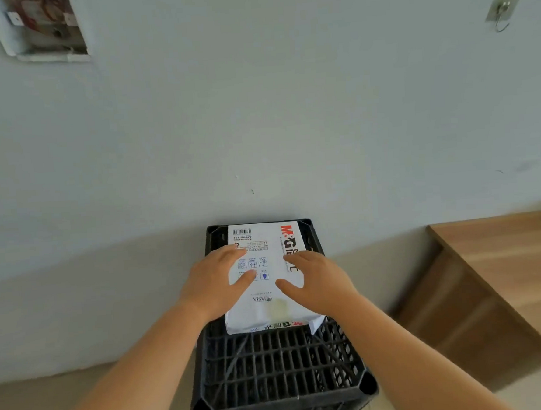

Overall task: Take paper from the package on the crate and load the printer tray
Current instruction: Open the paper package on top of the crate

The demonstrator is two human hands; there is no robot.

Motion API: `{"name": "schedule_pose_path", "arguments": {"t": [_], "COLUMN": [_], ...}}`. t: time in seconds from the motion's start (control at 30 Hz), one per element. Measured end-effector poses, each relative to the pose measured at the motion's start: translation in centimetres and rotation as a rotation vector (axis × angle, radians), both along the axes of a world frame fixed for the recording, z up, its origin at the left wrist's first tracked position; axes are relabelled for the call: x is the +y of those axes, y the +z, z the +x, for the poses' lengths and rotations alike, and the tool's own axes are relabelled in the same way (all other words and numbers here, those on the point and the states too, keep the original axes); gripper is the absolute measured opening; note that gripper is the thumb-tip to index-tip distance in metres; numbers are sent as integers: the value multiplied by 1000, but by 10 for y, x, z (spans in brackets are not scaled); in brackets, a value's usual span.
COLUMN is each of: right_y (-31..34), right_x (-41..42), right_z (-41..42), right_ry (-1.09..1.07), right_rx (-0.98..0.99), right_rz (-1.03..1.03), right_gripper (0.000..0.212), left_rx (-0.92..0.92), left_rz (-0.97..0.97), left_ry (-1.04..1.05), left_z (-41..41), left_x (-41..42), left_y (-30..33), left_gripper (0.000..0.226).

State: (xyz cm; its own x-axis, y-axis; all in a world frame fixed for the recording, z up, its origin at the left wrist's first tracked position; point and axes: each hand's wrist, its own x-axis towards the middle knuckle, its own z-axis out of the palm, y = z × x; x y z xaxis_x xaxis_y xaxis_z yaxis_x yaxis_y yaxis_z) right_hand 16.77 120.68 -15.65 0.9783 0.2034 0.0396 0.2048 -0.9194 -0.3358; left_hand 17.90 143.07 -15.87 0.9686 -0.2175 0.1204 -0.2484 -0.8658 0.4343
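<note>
A white paper package (267,252) with red and black lettering lies flat on top of an upturned black plastic crate (279,369), against the far wall. My left hand (215,281) hovers over or rests on the package's left half, fingers spread. Over the right half is my right hand (318,281), also with fingers apart. Neither hand grips anything. The package's near end reaches about the crate's middle. No printer or tray is in view.
A wooden desk or cabinet (501,273) stands to the right of the crate. The pale wall behind carries a metal hook (504,6) at upper right and a framed panel (43,28) at upper left. Light floor shows around the crate.
</note>
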Motion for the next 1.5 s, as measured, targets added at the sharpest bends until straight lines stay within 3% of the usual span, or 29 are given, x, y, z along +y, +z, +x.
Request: {"name": "schedule_pose_path", "arguments": {"t": [0.43, 0.83, 1.0, 1.27, 1.5], "right_y": [-39, -86, -92, -97, -97], "right_x": [17, 5, 7, 21, 20], "right_z": [2, 26, 32, 52, 49], "right_ry": [-94, 44, -8, -73, -8], "right_rx": [136, 199, 286, 416, 381], "right_rz": [-74, -38, 46, -49, -91], "right_gripper": [65, 44, 30, 25, 26], "left_rx": [111, 163, 156, 137, 144], "left_rz": [-19, -7, -10, -14, -9], "left_ry": [-150, -37, 14, 40, 70], "left_z": [24, 19, 14, 10, 5], "left_x": [-1, -19, -23, -27, -16], "left_y": [-53, -77, -76, -78, -82], "left_gripper": [56, 57, 58, 57, 56]}}
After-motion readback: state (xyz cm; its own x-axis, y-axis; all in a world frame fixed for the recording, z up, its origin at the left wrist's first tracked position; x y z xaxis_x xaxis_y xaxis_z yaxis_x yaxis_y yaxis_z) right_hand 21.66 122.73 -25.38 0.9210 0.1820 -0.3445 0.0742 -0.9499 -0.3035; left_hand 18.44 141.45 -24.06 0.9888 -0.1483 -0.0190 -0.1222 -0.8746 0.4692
